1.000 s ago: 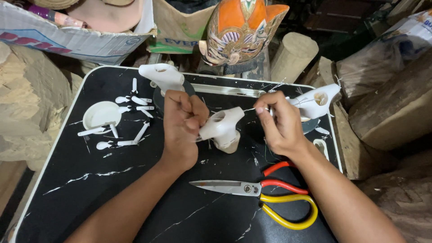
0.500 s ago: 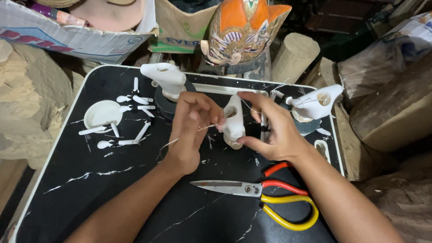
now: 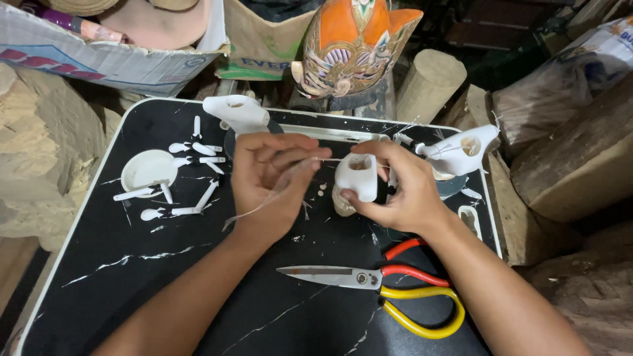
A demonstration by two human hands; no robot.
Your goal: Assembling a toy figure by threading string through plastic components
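Observation:
My right hand point(image 3: 402, 188) grips a small white carved figure point(image 3: 356, 177) upright over the black table point(image 3: 99, 283), its hollow top facing up. My left hand point(image 3: 270, 178) is just left of it, fingers pinched on a thin pale strand point(image 3: 264, 201) that runs toward the figure and trails down-left. A round pale piece point(image 3: 341, 201) sits on the table below the figure.
Scissors with red and yellow handles point(image 3: 389, 290) lie near the front. Small white parts point(image 3: 191, 178) and a white dish point(image 3: 148, 170) lie at left. Two more white carved figures stand at the back point(image 3: 237, 112) and right point(image 3: 461, 150). An orange mask point(image 3: 349, 46), cardboard box and wood blocks surround the table.
The white figure has been turned upright in my right hand, with its hollow end now facing up. My left hand shifted slightly, still pinching the strand.

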